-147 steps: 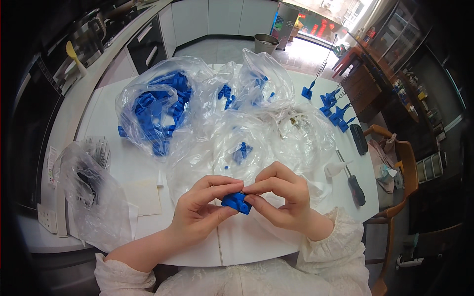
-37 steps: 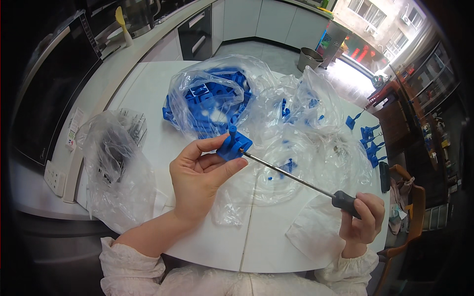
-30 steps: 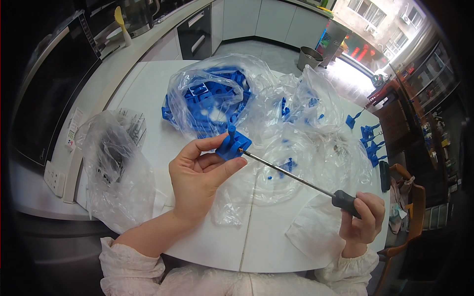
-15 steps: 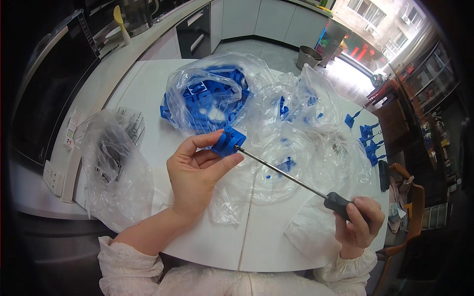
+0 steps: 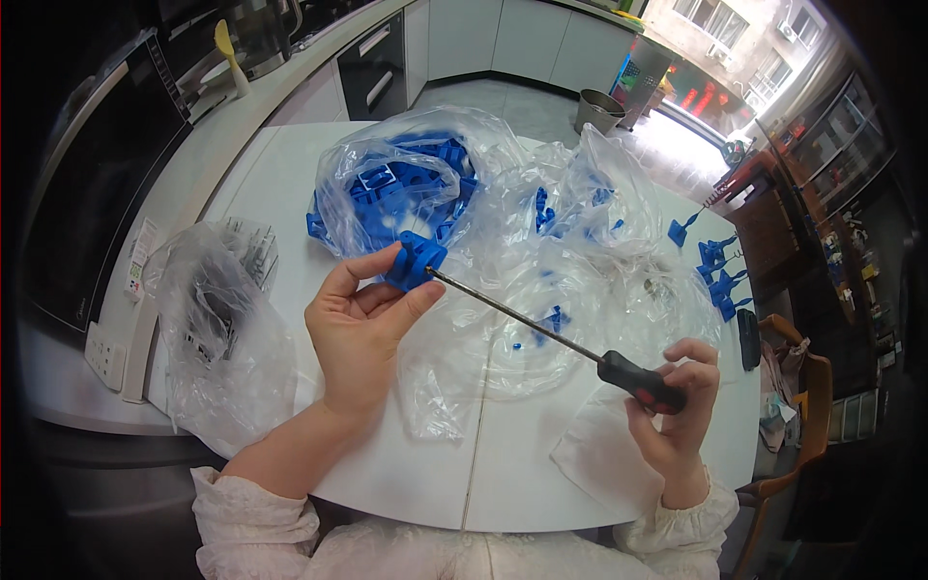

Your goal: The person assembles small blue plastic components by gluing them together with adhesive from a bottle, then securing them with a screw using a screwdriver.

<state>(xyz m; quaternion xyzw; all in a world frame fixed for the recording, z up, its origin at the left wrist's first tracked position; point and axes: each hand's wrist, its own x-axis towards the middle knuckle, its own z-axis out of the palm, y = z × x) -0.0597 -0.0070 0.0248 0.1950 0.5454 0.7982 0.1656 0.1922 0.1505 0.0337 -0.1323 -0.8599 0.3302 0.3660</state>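
A small blue plastic part point(image 5: 418, 259) is pinched between the thumb and fingers of my left hand point(image 5: 360, 329), held up over the white table. My right hand point(image 5: 680, 411) holds a screwdriver point(image 5: 522, 321) by its black handle with a red patch, fingers loosely around it. The long metal shaft slants up to the left, and its tip meets the side of the blue part next to my left thumb. Whether a screw sits at the tip is too small to tell. Just beyond my left hand lies a clear plastic bag point(image 5: 493, 155) full of blue plastic parts point(image 5: 396, 198).
More clear bags point(image 5: 619, 164) with small blue pieces cover the table's middle. At the left, another bag point(image 5: 227, 358) lies by grey metal pieces. Several blue pieces point(image 5: 723, 290) stand along the table's right edge, near a black object point(image 5: 747, 338). A wooden chair point(image 5: 807, 406) stands beyond.
Both hands have shifted left with the blue part and screwdriver. The blue part has tilted slightly, and my right fingers have loosened and changed position around the handle.
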